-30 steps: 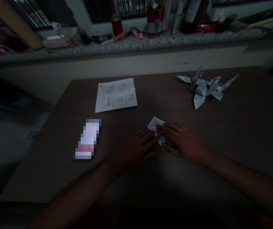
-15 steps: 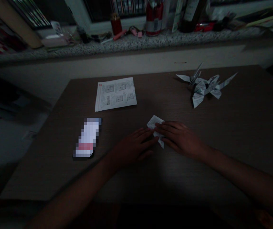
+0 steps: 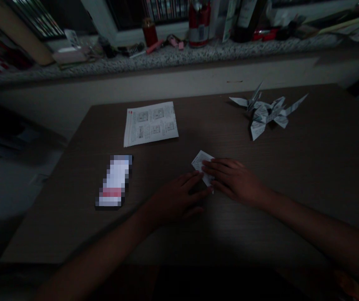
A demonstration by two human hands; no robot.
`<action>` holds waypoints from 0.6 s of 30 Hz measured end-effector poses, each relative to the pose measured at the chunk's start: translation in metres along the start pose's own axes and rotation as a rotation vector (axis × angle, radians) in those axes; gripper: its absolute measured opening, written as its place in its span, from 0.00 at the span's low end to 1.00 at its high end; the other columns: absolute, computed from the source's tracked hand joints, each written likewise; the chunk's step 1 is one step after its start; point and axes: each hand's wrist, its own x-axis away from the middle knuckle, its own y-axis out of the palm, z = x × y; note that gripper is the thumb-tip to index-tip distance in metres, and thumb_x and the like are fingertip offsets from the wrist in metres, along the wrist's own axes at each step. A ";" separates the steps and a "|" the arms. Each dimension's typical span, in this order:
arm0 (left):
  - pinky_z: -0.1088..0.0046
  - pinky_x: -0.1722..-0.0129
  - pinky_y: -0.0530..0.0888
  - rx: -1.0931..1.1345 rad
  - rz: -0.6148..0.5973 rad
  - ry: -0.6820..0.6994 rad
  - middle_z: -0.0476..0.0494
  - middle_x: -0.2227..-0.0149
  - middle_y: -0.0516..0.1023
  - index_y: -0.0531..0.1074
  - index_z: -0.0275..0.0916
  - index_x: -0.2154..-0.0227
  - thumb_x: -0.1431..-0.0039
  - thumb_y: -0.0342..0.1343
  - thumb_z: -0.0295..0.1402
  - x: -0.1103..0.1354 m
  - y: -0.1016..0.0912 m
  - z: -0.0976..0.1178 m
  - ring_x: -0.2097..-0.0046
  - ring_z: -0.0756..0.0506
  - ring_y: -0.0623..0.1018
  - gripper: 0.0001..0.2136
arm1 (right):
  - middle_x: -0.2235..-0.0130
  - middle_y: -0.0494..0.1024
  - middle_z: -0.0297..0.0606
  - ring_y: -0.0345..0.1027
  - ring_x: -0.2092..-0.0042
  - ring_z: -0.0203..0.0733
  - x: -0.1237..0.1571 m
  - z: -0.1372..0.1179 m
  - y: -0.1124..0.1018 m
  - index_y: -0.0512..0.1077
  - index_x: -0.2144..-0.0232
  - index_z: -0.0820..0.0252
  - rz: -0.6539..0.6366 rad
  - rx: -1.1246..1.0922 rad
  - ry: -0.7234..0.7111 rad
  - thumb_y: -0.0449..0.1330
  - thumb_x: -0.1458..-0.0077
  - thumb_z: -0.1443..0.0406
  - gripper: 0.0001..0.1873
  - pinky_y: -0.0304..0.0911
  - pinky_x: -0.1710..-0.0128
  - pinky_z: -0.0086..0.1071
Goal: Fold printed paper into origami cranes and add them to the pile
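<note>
A small folded piece of printed paper [image 3: 201, 161] lies on the dark wooden table [image 3: 308, 167]. My right hand [image 3: 234, 180] rests flat on it with fingers stretched out, covering its right part. My left hand [image 3: 176, 198] lies beside it, fingers extended, with the fingertips touching the paper's lower left edge. Both hands press down on the paper; neither lifts it.
A printed instruction sheet [image 3: 150, 123] lies at the table's back left. A pixelated phone-like object [image 3: 114, 180] sits at the left. Two or more folded paper cranes [image 3: 265, 112] stand at the back right. A cluttered granite ledge [image 3: 167, 56] with cans and bottles runs behind.
My right hand has slid slightly left and back over the folded paper, covering more of it. My left hand stays at the paper's edge. The view has shifted a little.
</note>
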 end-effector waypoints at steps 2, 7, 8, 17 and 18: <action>0.46 0.34 0.67 -0.003 0.000 -0.006 0.30 0.28 0.56 0.59 0.46 0.30 0.27 0.52 0.44 0.000 0.000 0.001 0.28 0.31 0.59 0.26 | 0.33 0.71 0.44 0.63 0.34 0.55 0.000 0.000 0.000 0.65 0.33 0.60 0.001 0.000 0.005 0.53 0.28 0.61 0.25 0.62 0.39 0.53; 0.46 0.33 0.66 0.008 0.002 -0.011 0.30 0.29 0.57 0.59 0.45 0.31 0.27 0.53 0.41 -0.001 -0.001 0.004 0.27 0.30 0.58 0.26 | 0.33 0.70 0.43 0.62 0.34 0.55 0.000 0.000 0.000 0.65 0.33 0.58 -0.016 -0.003 0.017 0.53 0.28 0.60 0.25 0.62 0.38 0.53; 0.46 0.33 0.66 0.010 0.002 -0.013 0.30 0.29 0.57 0.59 0.45 0.31 0.28 0.53 0.41 -0.001 -0.001 0.005 0.28 0.30 0.59 0.26 | 0.33 0.70 0.43 0.62 0.33 0.55 0.000 0.000 0.000 0.65 0.33 0.58 -0.016 -0.005 0.018 0.53 0.28 0.60 0.25 0.61 0.38 0.53; 0.45 0.34 0.65 0.012 0.018 -0.016 0.32 0.28 0.54 0.60 0.50 0.31 0.29 0.54 0.35 -0.003 -0.001 0.009 0.28 0.30 0.59 0.26 | 0.32 0.69 0.43 0.61 0.33 0.55 0.000 0.000 -0.001 0.64 0.33 0.59 -0.025 -0.011 0.015 0.53 0.28 0.60 0.25 0.61 0.38 0.53; 0.45 0.34 0.65 0.014 0.024 -0.014 0.33 0.27 0.53 0.60 0.52 0.31 0.29 0.54 0.35 -0.003 -0.001 0.009 0.28 0.30 0.59 0.26 | 0.33 0.69 0.43 0.61 0.33 0.55 0.000 0.000 -0.001 0.64 0.33 0.59 -0.025 -0.014 0.014 0.52 0.28 0.60 0.25 0.61 0.38 0.53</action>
